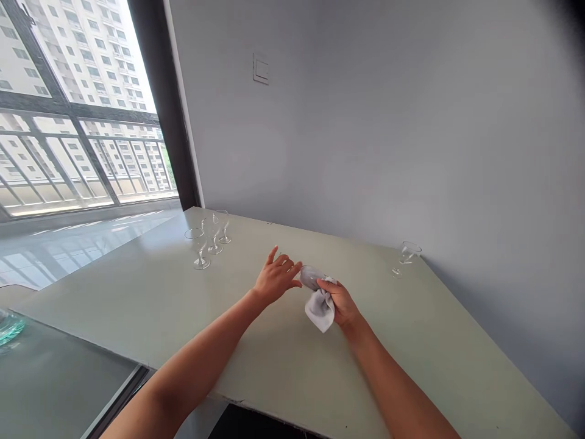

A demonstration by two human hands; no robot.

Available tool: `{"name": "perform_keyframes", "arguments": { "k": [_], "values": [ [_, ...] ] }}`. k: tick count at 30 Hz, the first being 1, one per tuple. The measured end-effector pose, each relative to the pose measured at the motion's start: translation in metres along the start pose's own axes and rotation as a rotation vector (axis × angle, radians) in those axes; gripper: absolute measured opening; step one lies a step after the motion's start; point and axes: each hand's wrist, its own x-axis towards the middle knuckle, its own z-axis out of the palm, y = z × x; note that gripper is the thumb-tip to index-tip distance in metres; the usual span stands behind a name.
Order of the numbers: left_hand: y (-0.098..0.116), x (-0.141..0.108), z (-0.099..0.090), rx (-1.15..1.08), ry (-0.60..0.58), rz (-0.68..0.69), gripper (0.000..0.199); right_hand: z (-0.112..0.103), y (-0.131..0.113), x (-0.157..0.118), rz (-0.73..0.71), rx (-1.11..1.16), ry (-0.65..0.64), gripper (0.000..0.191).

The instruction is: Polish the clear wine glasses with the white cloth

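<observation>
- Two bare hands reach over a pale table (278, 369) in the head view, both near its middle.
- The right hand (342, 299) grasps a drinking glass (311, 277) together with a white cloth (320, 312); the glass lies tilted, its bowl toward the left, and the cloth hangs below it on the near side.
- The left hand (276, 279) has its fingers spread and grips nothing; it is just beside the glass bowl, and I cannot tell whether a fingertip touches it.
- Three stemmed glasses (211, 230) stand upright close together on the far left of the table.
- One more glass (405, 258) stands at the far right, near the wall (439, 152).
- At the near left edge, a greenish glass dish (10, 329) is partly in view.
</observation>
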Motion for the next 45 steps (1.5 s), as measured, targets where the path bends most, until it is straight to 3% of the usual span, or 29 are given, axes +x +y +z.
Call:
{"name": "perform_keyframes", "arguments": {
  "k": [2,4,7,10,11,14,16,19,21,23,25,27,28,32,33,36,39,41,45],
  "values": [
    [-0.006,0.0,-0.002,-0.055,-0.034,0.009,0.046,0.001,-0.006,-0.006,-0.021,-0.067,-0.077,0.025],
    [-0.012,-0.002,-0.001,-0.142,-0.098,-0.008,0.047,0.004,-0.014,-0.015,-0.106,-0.29,-0.198,0.03],
    [-0.015,-0.005,0.001,-0.319,-0.302,-0.048,0.047,0.007,-0.024,-0.025,-0.225,-0.655,-0.27,0.031],
    [-0.009,-0.004,-0.002,-0.447,-0.499,-0.087,0.049,0.003,-0.028,-0.023,-0.215,-0.696,-0.291,0.019],
    [-0.006,-0.003,-0.004,-0.432,-0.48,-0.094,0.046,0.001,-0.027,-0.02,-0.19,-0.624,-0.279,0.018],
    [0.0,0.001,-0.009,-0.224,-0.237,-0.057,0.037,-0.003,-0.02,-0.008,-0.065,-0.279,-0.114,0.026],
    [-0.001,0.002,-0.012,-0.119,-0.137,-0.01,0.031,-0.002,-0.018,-0.005,0.002,-0.114,-0.023,0.031],
    [-0.009,0.003,-0.013,-0.197,-0.165,-0.012,0.029,0.002,-0.024,-0.013,-0.037,-0.217,-0.13,0.03],
    [-0.014,0.002,-0.014,-0.374,-0.264,-0.078,0.034,0.005,-0.036,-0.024,-0.119,-0.433,-0.231,0.027],
    [-0.015,0.001,-0.016,-0.594,-0.442,-0.136,0.042,0.004,-0.049,-0.034,-0.163,-0.628,-0.292,0.021],
    [-0.012,0.0,-0.018,-0.773,-0.641,-0.151,0.049,-0.001,-0.057,-0.038,-0.155,-0.713,-0.344,0.014],
    [-0.004,-0.001,-0.016,-0.808,-0.726,-0.145,0.051,-0.007,-0.057,-0.034,-0.121,-0.684,-0.37,0.011],
    [0.0,-0.001,-0.015,-0.748,-0.69,-0.145,0.05,-0.009,-0.055,-0.03,-0.101,-0.629,-0.352,0.013],
    [0.013,-0.001,-0.003,-0.272,-0.284,-0.083,0.038,-0.008,-0.035,-0.012,0.039,-0.262,-0.084,0.028],
    [0.013,-0.002,-0.001,-0.198,-0.228,-0.058,0.039,-0.005,-0.031,-0.011,0.06,-0.191,-0.039,0.03],
    [0.006,-0.003,0.001,-0.216,-0.221,-0.059,0.041,0.004,-0.034,-0.019,-0.018,-0.256,-0.12,0.026],
    [0.003,-0.003,-0.006,-0.468,-0.344,-0.156,0.043,0.006,-0.054,-0.037,-0.177,-0.651,-0.281,0.017],
    [0.006,-0.001,-0.013,-0.718,-0.519,-0.212,0.044,0.002,-0.069,-0.047,-0.214,-0.896,-0.362,0.018],
    [0.009,0.003,-0.022,-1.098,-0.827,-0.245,0.045,-0.017,-0.093,-0.054,-0.234,-1.07,-0.507,0.016]
  ]
}}
